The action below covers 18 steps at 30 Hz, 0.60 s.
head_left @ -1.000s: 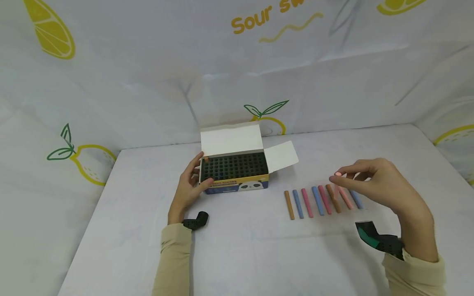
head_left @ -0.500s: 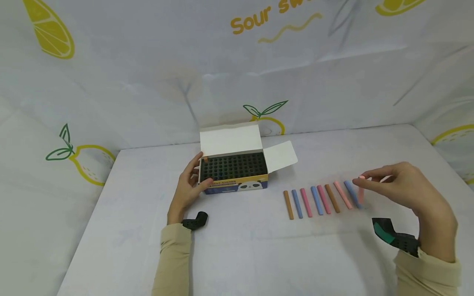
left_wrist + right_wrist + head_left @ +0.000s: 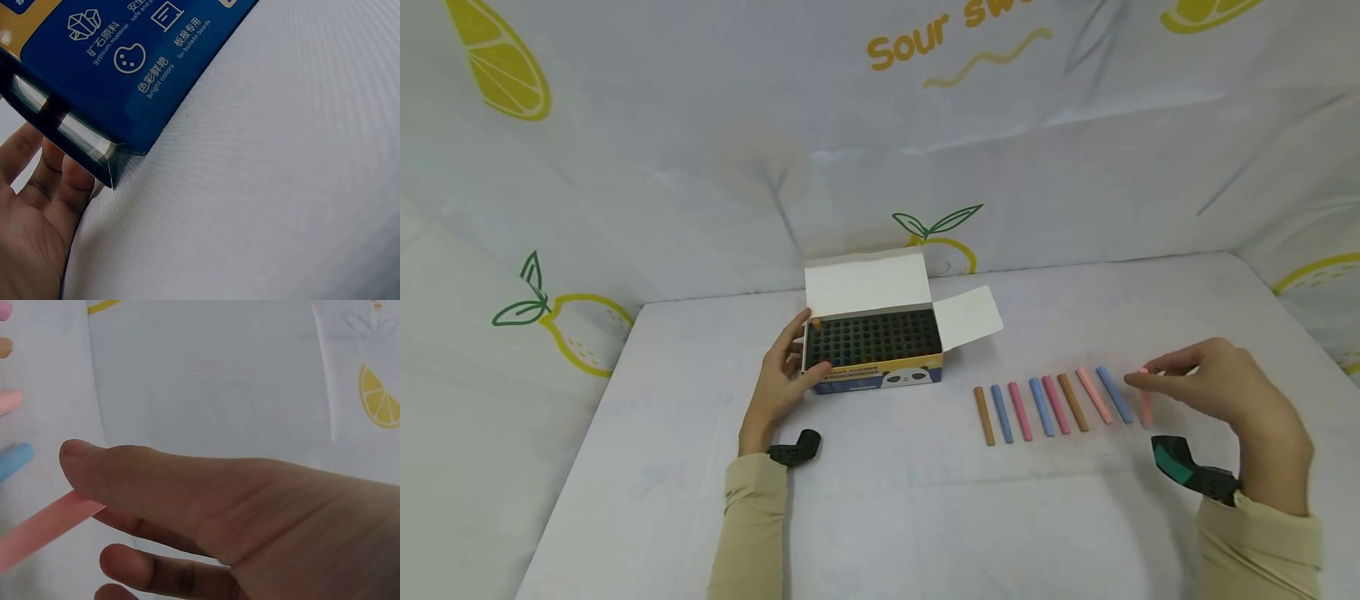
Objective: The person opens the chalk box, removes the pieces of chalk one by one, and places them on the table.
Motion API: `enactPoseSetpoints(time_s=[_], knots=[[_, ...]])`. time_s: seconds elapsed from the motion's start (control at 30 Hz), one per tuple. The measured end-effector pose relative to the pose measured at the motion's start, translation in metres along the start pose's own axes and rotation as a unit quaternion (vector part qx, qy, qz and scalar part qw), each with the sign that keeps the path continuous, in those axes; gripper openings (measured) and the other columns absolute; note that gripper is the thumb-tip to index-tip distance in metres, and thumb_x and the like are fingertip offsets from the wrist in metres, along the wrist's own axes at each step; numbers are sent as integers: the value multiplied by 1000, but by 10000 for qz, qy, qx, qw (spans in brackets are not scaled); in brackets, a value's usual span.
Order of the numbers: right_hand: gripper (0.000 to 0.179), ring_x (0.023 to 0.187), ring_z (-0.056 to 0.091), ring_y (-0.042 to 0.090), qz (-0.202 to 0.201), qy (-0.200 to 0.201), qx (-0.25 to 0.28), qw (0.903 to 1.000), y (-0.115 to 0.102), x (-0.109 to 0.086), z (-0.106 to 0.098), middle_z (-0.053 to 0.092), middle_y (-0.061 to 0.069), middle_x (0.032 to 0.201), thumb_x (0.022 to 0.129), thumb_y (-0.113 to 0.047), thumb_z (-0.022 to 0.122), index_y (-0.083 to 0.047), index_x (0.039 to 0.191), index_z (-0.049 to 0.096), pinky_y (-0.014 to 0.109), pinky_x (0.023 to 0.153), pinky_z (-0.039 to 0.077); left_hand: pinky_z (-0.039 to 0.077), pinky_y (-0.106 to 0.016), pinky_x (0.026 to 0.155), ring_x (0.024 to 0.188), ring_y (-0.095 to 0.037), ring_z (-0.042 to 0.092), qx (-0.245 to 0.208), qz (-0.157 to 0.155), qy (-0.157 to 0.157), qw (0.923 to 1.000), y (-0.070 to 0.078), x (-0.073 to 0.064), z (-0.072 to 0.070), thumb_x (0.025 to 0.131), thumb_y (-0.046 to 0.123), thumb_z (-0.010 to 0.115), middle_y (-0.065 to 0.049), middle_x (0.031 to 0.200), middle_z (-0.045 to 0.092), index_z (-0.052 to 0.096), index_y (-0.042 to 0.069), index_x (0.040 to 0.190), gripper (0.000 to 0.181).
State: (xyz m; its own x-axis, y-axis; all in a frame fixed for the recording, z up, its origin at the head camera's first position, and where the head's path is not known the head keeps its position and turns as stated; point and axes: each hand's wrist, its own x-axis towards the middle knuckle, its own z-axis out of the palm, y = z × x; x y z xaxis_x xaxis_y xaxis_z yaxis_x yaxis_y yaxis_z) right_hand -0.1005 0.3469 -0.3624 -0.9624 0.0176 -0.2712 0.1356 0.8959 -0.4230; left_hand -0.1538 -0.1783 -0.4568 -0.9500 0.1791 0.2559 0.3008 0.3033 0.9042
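Between thumb and fingers my right hand (image 3: 1225,387) pinches the upper end of a light pink chalk stick (image 3: 1146,404), seen close up in the right wrist view as a salmon-pink chalk (image 3: 47,528). It stands nearly upright at the right end of a row of chalks, beside a blue chalk (image 3: 1114,394). My left hand (image 3: 778,379) grips the left end of an open chalk box (image 3: 880,379), thumb at the front corner, fingers at the side. Its black insert (image 3: 880,337) has many holes, and one orange chalk (image 3: 817,322) sits at the back left.
Several brown, blue and pink chalks lie side by side, from a brown chalk (image 3: 985,415) to the blue one. The white lid (image 3: 868,282) stands up behind the box, and a side flap (image 3: 970,317) sticks out right. A printed cloth backdrop (image 3: 700,192) rises behind the table.
My right hand has carried the light pink chalk rightward past the row, then lowered it beside the last blue chalk. The left hand and box stay still.
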Motion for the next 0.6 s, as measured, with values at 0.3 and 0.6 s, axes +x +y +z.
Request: enactPoseSetpoints(time_s=[0.3,0.6], knots=[[65,108,58,53,33,219,117,9997,4,6,8,66,36,120,93,-50,69,7,124,69,43,68,50,43,-25,80,103,-19,48,-48,-30,-19,10000,0,0,0,89,25,76,-16,147,48,37,25,160,81],[63,111,54,55,199,497,334,9980,2,13,20,63,38,125,96,-49,66,5,127,67,45,68,49,43,-27,82,103,-20,47,-15,-73,-11,10000,0,0,0,89,26,76,-16,146,47,37,26,160,80]])
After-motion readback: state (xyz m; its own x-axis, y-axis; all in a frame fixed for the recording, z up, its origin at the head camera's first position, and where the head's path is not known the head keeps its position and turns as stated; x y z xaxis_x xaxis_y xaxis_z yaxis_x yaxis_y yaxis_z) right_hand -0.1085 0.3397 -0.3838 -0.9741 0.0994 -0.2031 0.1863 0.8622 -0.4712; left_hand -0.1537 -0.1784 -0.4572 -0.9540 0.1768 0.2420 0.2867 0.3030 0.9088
